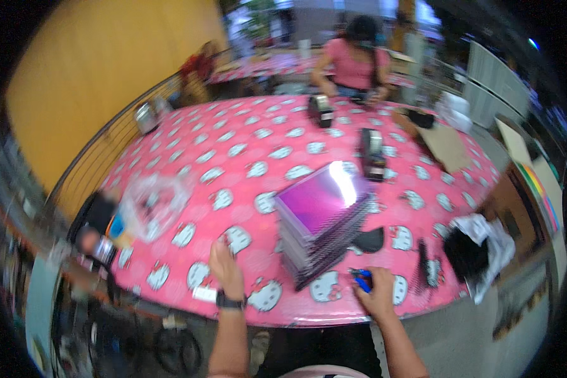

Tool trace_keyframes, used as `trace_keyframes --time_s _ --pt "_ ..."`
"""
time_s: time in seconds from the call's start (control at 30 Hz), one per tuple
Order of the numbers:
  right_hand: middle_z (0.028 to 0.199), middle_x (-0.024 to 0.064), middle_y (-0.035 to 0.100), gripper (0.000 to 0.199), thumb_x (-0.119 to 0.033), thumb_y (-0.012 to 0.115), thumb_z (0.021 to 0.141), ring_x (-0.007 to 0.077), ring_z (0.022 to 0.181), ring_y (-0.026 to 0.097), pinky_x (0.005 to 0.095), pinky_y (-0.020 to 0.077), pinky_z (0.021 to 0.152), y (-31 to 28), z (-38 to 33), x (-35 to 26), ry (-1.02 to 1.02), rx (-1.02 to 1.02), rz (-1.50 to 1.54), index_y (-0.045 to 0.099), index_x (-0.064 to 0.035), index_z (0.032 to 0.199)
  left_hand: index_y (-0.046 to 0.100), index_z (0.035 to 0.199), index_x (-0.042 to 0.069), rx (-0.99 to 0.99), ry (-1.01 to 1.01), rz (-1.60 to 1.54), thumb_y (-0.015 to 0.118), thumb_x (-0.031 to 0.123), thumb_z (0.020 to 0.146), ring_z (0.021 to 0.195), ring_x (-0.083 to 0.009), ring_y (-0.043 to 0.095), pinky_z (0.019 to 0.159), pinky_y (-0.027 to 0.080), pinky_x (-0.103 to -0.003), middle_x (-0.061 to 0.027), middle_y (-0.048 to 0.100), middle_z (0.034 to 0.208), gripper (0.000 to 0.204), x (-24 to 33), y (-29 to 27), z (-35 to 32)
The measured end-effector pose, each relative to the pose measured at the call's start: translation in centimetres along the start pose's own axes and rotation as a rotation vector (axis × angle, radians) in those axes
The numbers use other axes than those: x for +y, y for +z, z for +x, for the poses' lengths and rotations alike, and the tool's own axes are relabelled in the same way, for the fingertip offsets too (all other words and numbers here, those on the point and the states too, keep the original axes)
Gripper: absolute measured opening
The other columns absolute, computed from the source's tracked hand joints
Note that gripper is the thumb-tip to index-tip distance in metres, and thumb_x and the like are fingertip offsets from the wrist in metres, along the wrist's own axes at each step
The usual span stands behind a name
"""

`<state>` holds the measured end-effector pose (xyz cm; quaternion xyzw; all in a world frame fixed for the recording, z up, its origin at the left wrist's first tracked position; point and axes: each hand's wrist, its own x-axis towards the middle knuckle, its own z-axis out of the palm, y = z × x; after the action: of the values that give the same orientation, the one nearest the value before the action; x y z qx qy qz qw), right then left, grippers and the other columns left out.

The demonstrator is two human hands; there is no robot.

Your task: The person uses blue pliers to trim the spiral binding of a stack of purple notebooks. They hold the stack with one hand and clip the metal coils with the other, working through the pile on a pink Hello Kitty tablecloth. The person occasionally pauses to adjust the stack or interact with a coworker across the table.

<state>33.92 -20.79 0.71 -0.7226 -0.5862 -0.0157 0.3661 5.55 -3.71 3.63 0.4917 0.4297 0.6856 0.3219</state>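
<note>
A small blue-handled tool (361,281) is held in the right hand (380,296), whose fingers are curled around it, near the front edge of the pink patterned tablecloth (252,208); because of blur, its working end cannot be made out clearly, though small pliers or snips may be suspected. The left hand (227,271) is held with its fingers extended and appears to be gripping nothing, well apart from the tool. Between the hands, and slightly farther from the body, a stack of flat purple packs (324,220) is set on the cloth, touched by neither hand. The tool is judged to be light, stiff and hard to damage; it is best taken by the blue handles, with fingertips kept clear of the working end. The stack is judged to be fairly weighty as a whole, while each pack is probably light and thin. A bright glare is thrown back by its top, so a smooth, slippery face is to be expected, easily scuffed, with layers liable to slide over one another. It is better gripped low on two opposite sides, with both palms pressed inward, than pinched by the topmost pack.
</note>
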Motion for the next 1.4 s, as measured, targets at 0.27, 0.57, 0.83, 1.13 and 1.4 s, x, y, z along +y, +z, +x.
trace_keyframes --time_s 0.27,0.57,0.83,1.13,1.4 --pt "0.100 0.0147 0.051 0.053 -0.026 0.072 0.063 0.0327 0.095 0.045 0.0448 0.0328 0.083 0.3 0.1 -0.5 0.026 -0.058 -0.156 0.052 -0.0046 0.107 0.060 0.089 -0.002 0.241 0.097 1.110 0.048 0.019 0.090 0.074 -0.0334 0.057 0.066 0.044 -0.039 -0.0200 0.061 0.082 0.025 -7.4 -13.2 23.5" --pt "0.095 0.0133 0.054 0.045 -0.031 0.070 0.066 0.0308 0.090 0.049 0.0431 0.0357 0.083 -0.9 4.2 1.0 0.046 -0.017 0.011 0.057 -0.0058 0.102 0.056 0.108 0.004 0.065 0.363 1.265 0.062 0.021 0.076 0.104 -0.0363 0.050 0.089 0.039 -0.045 -0.0193 0.056 0.106 0.037 -10.0 -10.6 25.0" --pt "0.104 0.0195 0.056 0.056 -0.007 0.053 0.075 0.0350 0.092 0.058 0.0437 0.0467 0.077 -7.7 35.1 10.8 -0.013 0.176 -0.300 0.040 -0.0124 0.130 0.060 0.096 0.003 -0.384 0.312 0.639 0.066 0.015 0.076 0.097 -0.0288 0.054 0.089 0.040 -0.039 -0.0130 0.059 0.095 0.025 -12.1 6.8 13.5" --pt "0.121 0.0190 0.050 0.057 -0.014 0.042 0.086 0.0390 0.106 0.053 0.0476 0.0459 0.085 -2.6 52.5 16.2 0.267 -0.042 -0.547 0.026 -0.0244 0.140 0.057 0.088 0.005 -0.196 -0.528 -0.095 0.057 0.017 0.086 0.055 -0.0081 0.053 0.046 0.040 -0.019 -0.0032 0.059 0.068 0.012 -11.3 5.8 13.7" --pt "0.121 0.0192 0.053 0.052 -0.019 0.036 0.088 0.0343 0.106 0.056 0.0471 0.0449 0.086 0.4 58.0 17.2 0.379 -0.037 -0.397 0.023 -0.0137 0.139 0.055 0.086 0.005 -0.134 -0.569 -0.086 0.054 0.016 0.086 0.053 -0.0089 0.054 0.046 0.041 -0.018 -0.0038 0.060 0.069 0.010 -11.2 6.0 13.7"
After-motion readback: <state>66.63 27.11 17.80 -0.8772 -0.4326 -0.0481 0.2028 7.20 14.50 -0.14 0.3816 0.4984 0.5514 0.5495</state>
